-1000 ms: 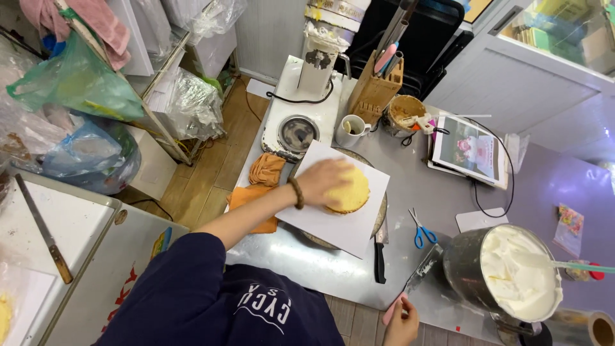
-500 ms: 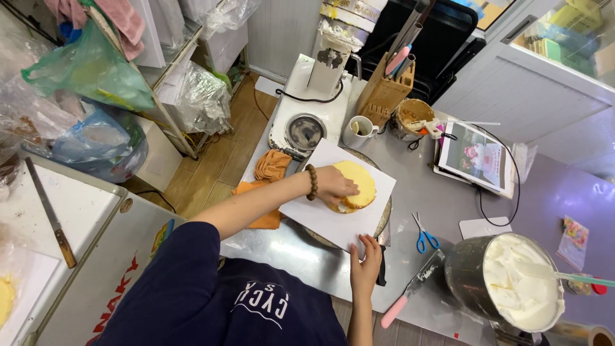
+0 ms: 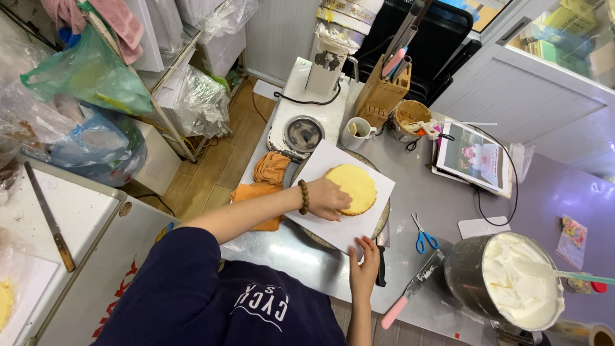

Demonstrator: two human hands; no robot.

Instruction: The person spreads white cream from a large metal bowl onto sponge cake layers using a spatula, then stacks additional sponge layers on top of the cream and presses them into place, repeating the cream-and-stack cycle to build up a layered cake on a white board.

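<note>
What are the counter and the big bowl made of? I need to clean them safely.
The counter looks like brushed stainless steel: grey, dully reflective. The bowl seems to be polished metal too, with a shiny dark wall around the white cream.

Left hand (image 3: 330, 198) touches sponge cake (image 3: 351, 188); right hand (image 3: 364, 257) presses white paper (image 3: 333, 227).
</note>
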